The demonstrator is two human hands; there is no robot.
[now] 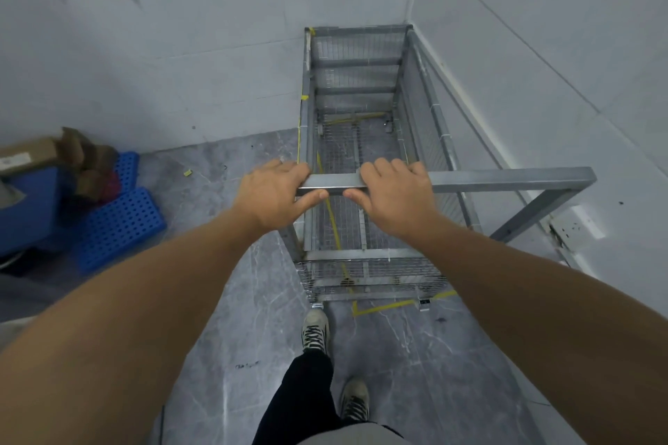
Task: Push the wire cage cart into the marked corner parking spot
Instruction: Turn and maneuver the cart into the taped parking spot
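The grey wire cage cart (pixel 356 76) stands in the corner, its far end against the back wall and its right side close to the right wall. My left hand (pixel 276 193) and my right hand (pixel 392 197) both grip the near top bar (pixel 330 184), thumbs under it. Yellow tape lines (pixel 388 306) mark the floor; one runs just in front of the cart's near wheels, another shows through the mesh floor under the cart. The cart holds nothing.
A hinged metal frame (pixel 535 211) swings out from the cart's near right toward the right wall. Blue perforated plastic trays (pixel 121 224) and cardboard boxes (pixel 29 155) lie on the floor at left. My feet (pixel 316 331) stand just behind the cart on grey marble floor.
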